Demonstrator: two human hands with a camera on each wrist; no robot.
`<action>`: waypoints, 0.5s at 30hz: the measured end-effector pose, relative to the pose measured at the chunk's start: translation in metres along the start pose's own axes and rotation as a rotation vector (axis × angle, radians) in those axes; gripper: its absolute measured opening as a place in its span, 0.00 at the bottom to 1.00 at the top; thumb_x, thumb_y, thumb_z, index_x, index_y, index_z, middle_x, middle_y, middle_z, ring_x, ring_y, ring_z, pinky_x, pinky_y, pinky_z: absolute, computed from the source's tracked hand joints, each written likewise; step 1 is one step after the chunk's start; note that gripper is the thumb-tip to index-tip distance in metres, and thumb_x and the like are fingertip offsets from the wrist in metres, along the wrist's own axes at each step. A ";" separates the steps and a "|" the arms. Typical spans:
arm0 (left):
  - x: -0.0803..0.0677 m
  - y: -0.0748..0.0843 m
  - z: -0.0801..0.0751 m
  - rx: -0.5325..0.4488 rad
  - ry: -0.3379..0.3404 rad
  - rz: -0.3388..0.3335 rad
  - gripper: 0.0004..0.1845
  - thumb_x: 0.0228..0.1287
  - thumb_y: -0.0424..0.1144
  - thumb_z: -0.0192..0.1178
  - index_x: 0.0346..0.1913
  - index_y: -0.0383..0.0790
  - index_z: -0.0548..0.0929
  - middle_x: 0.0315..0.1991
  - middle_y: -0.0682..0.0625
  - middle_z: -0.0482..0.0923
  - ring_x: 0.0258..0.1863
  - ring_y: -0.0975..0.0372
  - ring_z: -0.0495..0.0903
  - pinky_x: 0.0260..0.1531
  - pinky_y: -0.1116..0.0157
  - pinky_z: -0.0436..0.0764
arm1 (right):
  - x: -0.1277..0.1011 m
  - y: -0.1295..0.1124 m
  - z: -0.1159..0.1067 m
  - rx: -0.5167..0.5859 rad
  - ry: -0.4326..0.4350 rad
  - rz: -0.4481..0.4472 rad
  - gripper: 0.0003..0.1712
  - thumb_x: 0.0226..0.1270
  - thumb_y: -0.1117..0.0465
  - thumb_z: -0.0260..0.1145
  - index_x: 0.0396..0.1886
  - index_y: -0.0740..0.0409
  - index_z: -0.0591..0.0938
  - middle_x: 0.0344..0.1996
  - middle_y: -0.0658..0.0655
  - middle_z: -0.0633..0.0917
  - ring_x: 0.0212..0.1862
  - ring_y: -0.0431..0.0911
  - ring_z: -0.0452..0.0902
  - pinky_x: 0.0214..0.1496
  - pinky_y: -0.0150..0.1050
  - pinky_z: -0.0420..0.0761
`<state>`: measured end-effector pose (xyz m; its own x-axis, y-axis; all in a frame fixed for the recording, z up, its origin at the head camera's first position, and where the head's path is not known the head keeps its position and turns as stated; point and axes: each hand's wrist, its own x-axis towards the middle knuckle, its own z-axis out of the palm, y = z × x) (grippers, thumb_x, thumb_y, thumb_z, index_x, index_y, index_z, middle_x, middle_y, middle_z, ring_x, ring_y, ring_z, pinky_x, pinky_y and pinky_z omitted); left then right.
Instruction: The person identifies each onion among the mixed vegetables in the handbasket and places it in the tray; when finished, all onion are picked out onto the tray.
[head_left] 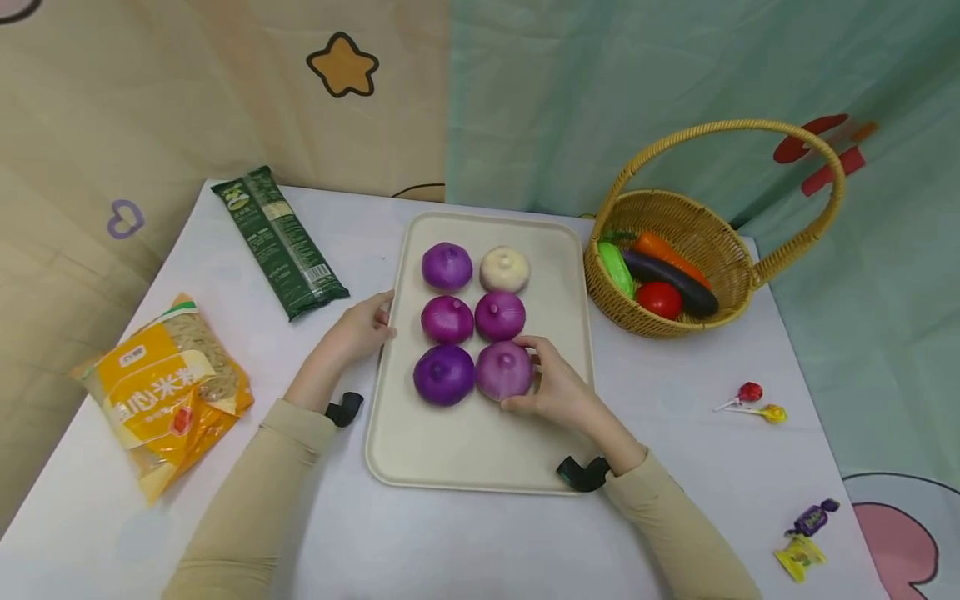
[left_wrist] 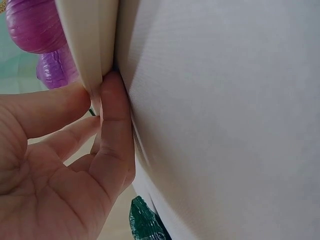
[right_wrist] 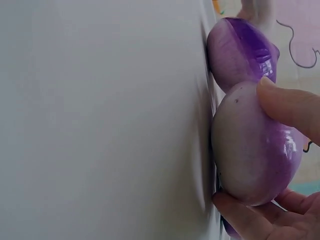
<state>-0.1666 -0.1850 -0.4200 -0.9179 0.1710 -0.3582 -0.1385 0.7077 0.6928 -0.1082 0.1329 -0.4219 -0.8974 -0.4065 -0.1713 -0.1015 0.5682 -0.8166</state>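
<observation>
Cream-coloured and smooth, the rectangular tray (head_left: 480, 450) with rounded corners lies on the white table (head_left: 675, 517) in the head view. Six onion-shaped bulbs sit on the tray in two columns of three. The pale purple onion (head_left: 504, 371) is the near one of the right column, and the right hand (head_left: 558, 387) curls around its right side, thumb at its near edge and fingers over its top. A deep purple onion (head_left: 444, 375) touches it on the left. The left hand (head_left: 363, 327) pinches the tray's left rim, about level with the middle row. Farthest on the tray, in the right column, sits a white onion (head_left: 505, 269). Right of the tray stands a woven wicker basket (head_left: 738, 279) with a looped handle, holding glossy toy vegetables. Left of the tray lie a long green packet (head_left: 279, 242) and a crinkled yellow bag (head_left: 168, 392).

From the left wrist, the left hand (left_wrist: 65, 165) nips the tray's (left_wrist: 87, 45) thin rim between thumb and fingertips, against the matte white table (left_wrist: 225, 120). Two purple bulbs show beyond the rim.

From the right wrist, the pale purple onion (right_wrist: 255, 150) looks glossy, faintly streaked and flattened-round, resting against the smooth tray (right_wrist: 100, 120). The right hand's fingertips (right_wrist: 290, 107) press its upper side and another finger cradles it below; a darker bulb sits just behind it.
</observation>
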 end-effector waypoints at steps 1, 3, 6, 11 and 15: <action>0.000 -0.001 -0.001 0.002 0.001 -0.003 0.36 0.70 0.30 0.54 0.77 0.33 0.53 0.46 0.38 0.73 0.44 0.52 0.73 0.48 0.57 0.73 | 0.000 -0.001 0.001 0.007 0.000 -0.004 0.50 0.46 0.62 0.81 0.69 0.57 0.64 0.66 0.63 0.71 0.63 0.63 0.72 0.62 0.56 0.75; -0.001 -0.001 -0.001 0.005 0.002 -0.009 0.36 0.70 0.30 0.54 0.77 0.34 0.53 0.47 0.38 0.73 0.44 0.51 0.73 0.48 0.57 0.73 | -0.001 -0.001 0.002 0.007 0.003 -0.019 0.51 0.46 0.62 0.81 0.69 0.59 0.64 0.66 0.64 0.70 0.63 0.63 0.72 0.63 0.56 0.74; -0.002 -0.001 -0.002 0.003 0.003 -0.008 0.36 0.70 0.30 0.54 0.77 0.34 0.53 0.47 0.38 0.73 0.44 0.51 0.73 0.48 0.57 0.73 | -0.002 -0.001 0.002 0.001 0.011 -0.026 0.53 0.46 0.62 0.81 0.71 0.61 0.64 0.67 0.64 0.69 0.64 0.61 0.72 0.66 0.54 0.73; -0.001 -0.002 -0.002 0.007 0.008 -0.002 0.36 0.70 0.30 0.54 0.77 0.33 0.53 0.46 0.38 0.73 0.44 0.51 0.73 0.47 0.58 0.73 | -0.003 0.001 -0.001 0.005 0.017 -0.028 0.55 0.46 0.61 0.82 0.72 0.62 0.62 0.68 0.65 0.68 0.65 0.60 0.71 0.67 0.53 0.72; -0.001 -0.004 -0.003 0.011 0.001 -0.003 0.36 0.70 0.30 0.54 0.77 0.33 0.53 0.46 0.38 0.73 0.43 0.52 0.73 0.47 0.58 0.73 | -0.004 0.001 -0.010 0.032 0.000 -0.043 0.53 0.48 0.61 0.81 0.72 0.66 0.62 0.68 0.67 0.67 0.66 0.61 0.68 0.67 0.54 0.71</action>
<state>-0.1667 -0.1899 -0.4204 -0.9178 0.1679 -0.3599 -0.1377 0.7156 0.6848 -0.1091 0.1417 -0.4168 -0.8926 -0.4299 -0.1357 -0.1260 0.5271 -0.8404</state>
